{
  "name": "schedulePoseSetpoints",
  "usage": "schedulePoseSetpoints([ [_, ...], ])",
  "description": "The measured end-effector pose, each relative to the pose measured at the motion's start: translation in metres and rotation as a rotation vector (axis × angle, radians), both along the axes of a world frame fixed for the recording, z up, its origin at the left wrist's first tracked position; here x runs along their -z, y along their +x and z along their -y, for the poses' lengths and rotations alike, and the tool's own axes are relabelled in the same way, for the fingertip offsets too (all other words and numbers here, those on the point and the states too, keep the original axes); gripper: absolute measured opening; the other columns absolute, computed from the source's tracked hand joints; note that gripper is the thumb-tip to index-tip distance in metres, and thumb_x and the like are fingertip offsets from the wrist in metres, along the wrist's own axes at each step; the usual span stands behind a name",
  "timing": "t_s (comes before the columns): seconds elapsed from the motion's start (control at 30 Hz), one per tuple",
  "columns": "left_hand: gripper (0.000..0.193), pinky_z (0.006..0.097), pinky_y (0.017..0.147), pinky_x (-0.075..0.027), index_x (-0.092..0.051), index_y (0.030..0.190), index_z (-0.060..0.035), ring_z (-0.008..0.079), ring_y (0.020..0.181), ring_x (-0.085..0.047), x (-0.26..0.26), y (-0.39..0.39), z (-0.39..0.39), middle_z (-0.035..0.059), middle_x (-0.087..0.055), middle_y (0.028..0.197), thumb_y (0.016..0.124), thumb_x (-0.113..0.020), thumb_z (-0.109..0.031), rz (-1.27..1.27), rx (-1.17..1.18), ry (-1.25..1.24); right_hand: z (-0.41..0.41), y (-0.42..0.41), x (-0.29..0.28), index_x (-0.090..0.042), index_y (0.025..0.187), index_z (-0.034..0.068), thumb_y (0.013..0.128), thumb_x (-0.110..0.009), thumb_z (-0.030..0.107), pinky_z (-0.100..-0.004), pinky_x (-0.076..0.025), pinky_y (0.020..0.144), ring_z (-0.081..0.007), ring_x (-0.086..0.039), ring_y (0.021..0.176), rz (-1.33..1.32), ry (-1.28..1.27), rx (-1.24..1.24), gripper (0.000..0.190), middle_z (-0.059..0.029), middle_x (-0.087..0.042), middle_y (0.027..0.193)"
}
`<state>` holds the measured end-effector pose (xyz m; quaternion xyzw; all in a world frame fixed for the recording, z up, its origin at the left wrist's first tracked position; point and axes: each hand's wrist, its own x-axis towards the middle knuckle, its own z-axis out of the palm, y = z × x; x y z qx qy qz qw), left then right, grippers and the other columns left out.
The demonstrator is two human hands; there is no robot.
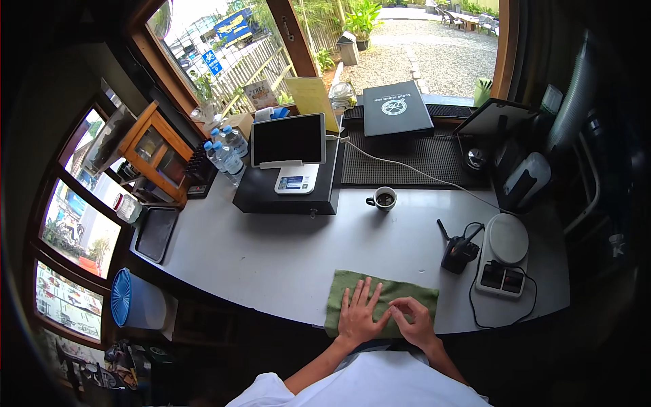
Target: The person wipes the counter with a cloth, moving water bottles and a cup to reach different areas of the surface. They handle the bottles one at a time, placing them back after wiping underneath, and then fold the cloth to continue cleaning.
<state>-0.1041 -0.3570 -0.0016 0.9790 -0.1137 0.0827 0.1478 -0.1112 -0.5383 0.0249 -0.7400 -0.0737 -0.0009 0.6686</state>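
Observation:
A green cloth (351, 285) lies spread at the near edge of the pale countertop (244, 254). My left hand (358, 318) rests flat on it, palm down and fingers spread. Just to the right, my right hand (413, 321) is over the cloth with curled fingers, thumb and index tips close together. Whether a bit of cloth is pinched there cannot be made out. Beyond the cloth stands a mug (384, 199) with dark liquid inside, its handle pointing left. A black handheld device (457, 254) with a cord sits right of the cloth.
A white kitchen scale (505, 244) with a trailing cable is at the right. A tablet (289, 138) stands on a black cash drawer (285, 198), beside water bottles (224, 152). A black rubber mat (402, 157) carries a dark box (396, 108). A black tray (157, 234) lies far left.

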Motion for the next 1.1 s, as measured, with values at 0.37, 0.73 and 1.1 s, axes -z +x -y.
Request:
schedulePoseSetpoints([
  [0.37, 0.076, 0.0529, 0.121, -0.016, -0.045, 0.15, -0.0119, 0.0341, 0.147, -0.03, 0.006, 0.011, -0.118, 0.0173, -0.034, 0.158, 0.093, -0.051, -0.062, 0.025, -0.492, 0.054, 0.0, 0.005, 0.008, -0.068, 0.101, -0.001, 0.092, -0.068, 0.007, -0.0278, -0.055, 0.077, -0.0173, -0.073, 0.086, -0.077, 0.037, -0.036, 0.012, -0.0107, -0.071, 0.09],
  [0.73, 0.079, 0.0524, 0.121, -0.013, -0.042, 0.152, -0.0134, 0.0343, 0.148, -0.028, 0.001, -0.007, -0.139, 0.0185, -0.032, 0.159, 0.091, -0.052, -0.063, -0.03, -0.413, 0.021, -0.025, 0.016, 0.013, -0.067, 0.102, -0.001, 0.091, -0.067, 0.004, -0.0292, -0.056, 0.079, -0.0188, -0.073, 0.088, -0.018, 0.054, -0.173, 0.012, -0.0117, -0.071, 0.093],
  [1.1, 0.094, 0.0659, 0.117, 0.005, -0.016, 0.16, -0.0144, 0.0436, 0.152, 0.001, -0.002, -0.002, -0.148, 0.0301, 0.0, 0.163, 0.091, -0.039, -0.074, -0.312, -0.815, -0.005, -0.028, 0.04, -0.003, -0.064, 0.106, -0.003, 0.095, -0.062, 0.002, -0.0276, -0.056, 0.083, -0.0156, -0.071, 0.09, -0.077, 0.037, -0.144, 0.012, -0.009, -0.07, 0.094],
])
